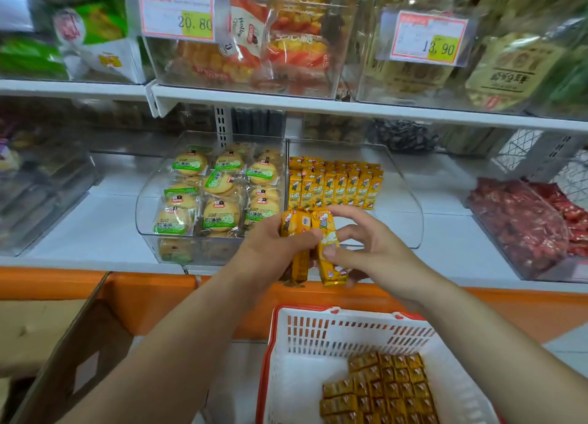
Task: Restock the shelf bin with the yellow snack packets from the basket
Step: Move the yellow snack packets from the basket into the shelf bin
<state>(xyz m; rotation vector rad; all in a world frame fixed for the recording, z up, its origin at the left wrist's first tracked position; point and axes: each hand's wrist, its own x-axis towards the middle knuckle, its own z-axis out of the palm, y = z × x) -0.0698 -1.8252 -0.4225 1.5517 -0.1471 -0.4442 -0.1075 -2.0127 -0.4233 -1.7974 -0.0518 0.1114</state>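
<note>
We hold yellow foil snack packets (297,229) before the clear plastic shelf bin (412,200)
Our left hand (270,245) clasps some, right hand (378,248) pinches one; a loose pinch could drop it short

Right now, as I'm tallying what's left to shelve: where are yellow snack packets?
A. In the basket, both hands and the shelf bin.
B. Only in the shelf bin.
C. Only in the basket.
A: yellow packets lie in the basket, the left hand and right hand each grip some, and rows stand at the back of the shelf bin.
</note>
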